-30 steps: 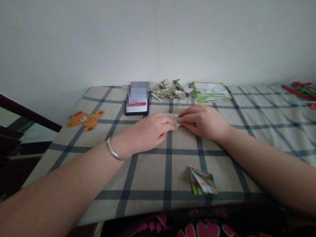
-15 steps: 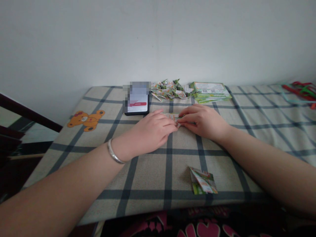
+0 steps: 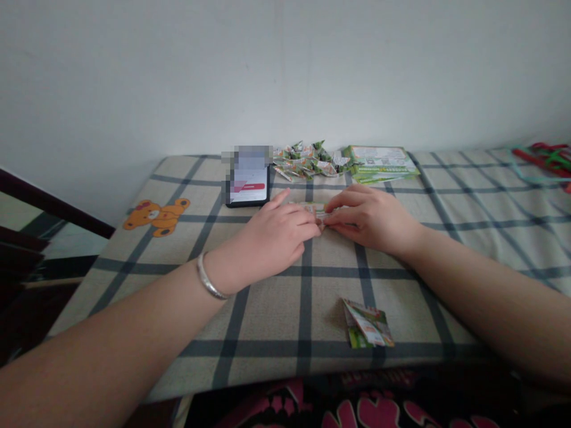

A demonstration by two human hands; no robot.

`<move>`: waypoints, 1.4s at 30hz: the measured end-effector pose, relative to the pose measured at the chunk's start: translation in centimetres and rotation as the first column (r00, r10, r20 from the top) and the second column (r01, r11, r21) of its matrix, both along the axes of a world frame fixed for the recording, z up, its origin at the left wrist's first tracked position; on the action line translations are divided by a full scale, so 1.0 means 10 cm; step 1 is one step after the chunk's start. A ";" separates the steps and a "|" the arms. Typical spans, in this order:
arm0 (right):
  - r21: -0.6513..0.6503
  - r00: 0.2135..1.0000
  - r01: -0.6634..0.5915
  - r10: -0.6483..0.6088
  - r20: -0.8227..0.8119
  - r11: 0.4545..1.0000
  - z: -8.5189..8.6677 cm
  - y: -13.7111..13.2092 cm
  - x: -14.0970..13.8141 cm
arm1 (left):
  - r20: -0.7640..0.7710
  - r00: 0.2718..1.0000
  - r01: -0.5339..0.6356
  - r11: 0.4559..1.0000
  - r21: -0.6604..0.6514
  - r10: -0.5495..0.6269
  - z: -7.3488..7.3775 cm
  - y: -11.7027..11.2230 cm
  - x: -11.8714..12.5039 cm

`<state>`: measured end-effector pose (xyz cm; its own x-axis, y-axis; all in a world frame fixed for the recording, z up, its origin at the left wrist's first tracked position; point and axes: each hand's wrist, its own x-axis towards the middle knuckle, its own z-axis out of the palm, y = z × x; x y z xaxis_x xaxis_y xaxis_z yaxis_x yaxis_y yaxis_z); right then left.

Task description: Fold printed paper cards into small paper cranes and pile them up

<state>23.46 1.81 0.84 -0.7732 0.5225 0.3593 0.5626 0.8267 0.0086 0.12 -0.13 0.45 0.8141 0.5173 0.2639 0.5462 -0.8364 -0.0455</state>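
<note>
Between my two hands, flat on the checked tablecloth, lies a piece of printed paper (image 3: 316, 209), mostly covered by my fingers. My left hand (image 3: 279, 235), with a silver bangle (image 3: 209, 279) at the wrist, presses on its left part, fingertips closed down on it. From the other side my right hand (image 3: 368, 217) pinches its right edge with thumb and fingers. Nearer to me rests a folded printed paper (image 3: 369, 326) with a raised flap. Behind my hands is a heap of folded paper pieces (image 3: 310, 161) with pointed corners.
A smartphone (image 3: 250, 178) with its screen lit leans at the back, left of the heap. To the right lies a stack of green-and-white leaflets (image 3: 383, 162). At the far right is a clear tray (image 3: 520, 169) with red and green items. A white wall (image 3: 285, 71) bounds the table.
My left index finger or thumb has lifted slightly away from the paper. Both hands stay at the same paper, and the view has shifted a little.
</note>
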 end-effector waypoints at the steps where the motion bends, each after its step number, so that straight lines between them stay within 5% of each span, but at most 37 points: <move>1: -0.022 1.000 -0.023 0.023 0.009 1.000 0.01 -0.01 0.00 | -0.005 1.000 -0.002 1.000 0.002 0.002 0.01 -0.01 0.00; 18: -0.105 0.993 -0.070 0.079 0.082 0.992 0.08 -0.10 -0.08 | -0.035 0.999 0.004 0.999 -0.041 -0.006 0.03 -0.01 0.00; 42: 0.058 0.915 0.297 -0.301 0.268 0.953 0.17 -0.19 -0.14 | 0.010 0.999 0.049 0.995 -0.085 -0.048 0.01 0.03 -0.04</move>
<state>22.09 -0.07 2.58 -0.6507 0.7404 0.1689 0.7578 0.6189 0.2066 -0.26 0.22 0.59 0.8370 0.4979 0.2271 0.5047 -0.8627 0.0311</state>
